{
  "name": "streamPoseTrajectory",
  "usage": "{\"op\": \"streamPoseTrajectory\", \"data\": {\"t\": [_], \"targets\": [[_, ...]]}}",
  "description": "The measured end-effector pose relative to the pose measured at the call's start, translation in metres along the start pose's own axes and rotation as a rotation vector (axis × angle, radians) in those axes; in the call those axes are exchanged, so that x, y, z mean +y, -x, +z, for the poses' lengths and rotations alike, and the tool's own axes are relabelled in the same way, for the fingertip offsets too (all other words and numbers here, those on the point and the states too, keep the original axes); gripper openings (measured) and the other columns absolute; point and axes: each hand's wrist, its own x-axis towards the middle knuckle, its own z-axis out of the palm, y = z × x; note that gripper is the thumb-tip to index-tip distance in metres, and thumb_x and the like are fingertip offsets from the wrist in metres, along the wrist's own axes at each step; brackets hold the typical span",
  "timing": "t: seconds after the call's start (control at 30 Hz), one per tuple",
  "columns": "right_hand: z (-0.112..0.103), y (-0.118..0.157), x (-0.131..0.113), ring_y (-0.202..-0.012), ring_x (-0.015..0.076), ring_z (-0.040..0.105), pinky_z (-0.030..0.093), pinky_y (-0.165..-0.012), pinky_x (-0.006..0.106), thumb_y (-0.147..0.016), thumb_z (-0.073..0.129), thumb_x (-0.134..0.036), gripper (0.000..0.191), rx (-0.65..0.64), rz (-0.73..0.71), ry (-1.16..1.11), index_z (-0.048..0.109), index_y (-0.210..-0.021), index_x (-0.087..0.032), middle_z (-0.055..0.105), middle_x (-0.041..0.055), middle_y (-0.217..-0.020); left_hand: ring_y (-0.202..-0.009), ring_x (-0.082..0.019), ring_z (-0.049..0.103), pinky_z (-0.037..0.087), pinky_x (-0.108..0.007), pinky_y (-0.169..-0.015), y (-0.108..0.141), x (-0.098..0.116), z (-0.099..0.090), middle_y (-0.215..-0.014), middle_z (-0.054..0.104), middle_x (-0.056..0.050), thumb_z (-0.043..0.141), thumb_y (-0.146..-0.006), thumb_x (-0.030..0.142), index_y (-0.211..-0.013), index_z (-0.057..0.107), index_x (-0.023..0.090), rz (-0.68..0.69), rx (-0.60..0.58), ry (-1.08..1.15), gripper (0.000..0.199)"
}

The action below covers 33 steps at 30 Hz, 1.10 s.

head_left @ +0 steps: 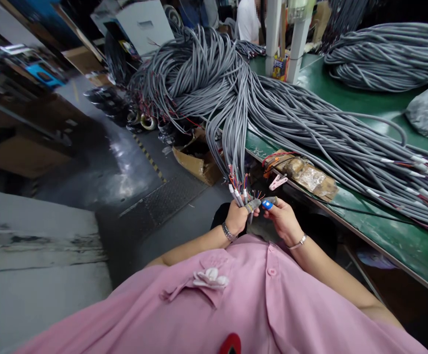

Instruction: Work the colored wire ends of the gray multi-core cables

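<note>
- Green workbench surface is seen running along the right side, its front edge slanting down towards the lower right; grey cables are heaped across it, and a second coil lies well apart at the far end.
- One bundle of cable ends is hung over the bench edge and is gripped in the left hand, closed around it, with stripped coloured wires fanned out above the fist.
- Something small among the wire tips appears to be pinched by the right hand, fingers curled; finger guards, one blue, are worn. Exactly what is pinched cannot be told.
- Progress is judged as early: white-tagged ends are laid out on the bench at the right, but by far the most cable is left heaped.
- A pink clip and a taped fixture are set at the bench edge, just beside the hands.
- Open room is found to the left, over the dark floor; a cardboard box stands below the hanging bundle.
- Another person is seated far behind.
</note>
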Motion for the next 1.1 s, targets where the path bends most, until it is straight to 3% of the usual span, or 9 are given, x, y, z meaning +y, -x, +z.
{"op": "streamPoseTrajectory", "data": {"t": [0.23, 0.43, 0.6, 0.83, 1.1], "targets": [[-0.011, -0.005, -0.002, -0.056, 0.0084, 0.050, 0.045, -0.055, 0.022, -0.066, 0.078, -0.032, 0.021, -0.138, 0.089, -0.055, 0.065, -0.073, -0.017, 0.060, -0.0016, -0.066, -0.044, -0.009, 0.052, 0.045, -0.022, -0.046, -0.001, 0.006, 0.005, -0.051, 0.056, 0.002, 0.076, -0.066, 0.037, -0.067, 0.059, 0.014, 0.010, 0.005, 0.075, 0.028], [-0.018, -0.024, -0.023, -0.067, 0.0128, 0.058, 0.052, -0.062, 0.026, -0.073, 0.060, -0.069, 0.052, -0.076, 0.092, -0.250, 0.068, -0.088, -0.020, 0.067, 0.0042, -0.085, -0.044, -0.009, 0.051, 0.044, -0.022, -0.045, 0.003, 0.028, 0.020, -0.052, 0.057, 0.001, 0.074, -0.068, 0.036, -0.068, 0.059, 0.014, 0.036, -0.020, 0.140, 0.027], [-0.009, -0.034, -0.038, -0.066, 0.0113, 0.055, 0.050, -0.061, 0.023, -0.073, 0.067, -0.060, 0.041, -0.080, -0.004, -0.241, 0.066, -0.081, -0.019, 0.064, 0.0012, -0.076, -0.042, -0.009, 0.050, 0.042, -0.021, -0.042, 0.000, 0.035, 0.033, -0.050, 0.056, 0.002, 0.076, -0.065, 0.036, -0.065, 0.057, 0.014, 0.008, 0.005, 0.140, 0.028], [-0.005, -0.038, -0.036, -0.066, 0.0091, 0.055, 0.047, -0.063, 0.021, -0.070, 0.075, -0.050, 0.034, -0.067, -0.022, -0.345, 0.066, -0.081, -0.019, 0.063, -0.0015, -0.075, -0.042, -0.009, 0.051, 0.043, -0.022, -0.043, -0.002, 0.029, 0.036, -0.051, 0.057, 0.001, 0.075, -0.064, 0.038, -0.065, 0.058, 0.014, -0.005, 0.030, 0.086, 0.030], [-0.005, -0.034, -0.032, -0.070, 0.0142, 0.057, 0.050, -0.066, 0.027, -0.070, 0.064, -0.067, 0.046, -0.019, -0.003, -0.233, 0.062, -0.081, -0.022, 0.065, 0.0016, -0.081, -0.043, -0.009, 0.052, 0.044, -0.022, -0.044, -0.003, 0.023, 0.035, -0.051, 0.058, 0.001, 0.074, -0.067, 0.037, -0.066, 0.058, 0.014, 0.017, 0.004, 0.065, 0.028]]}}
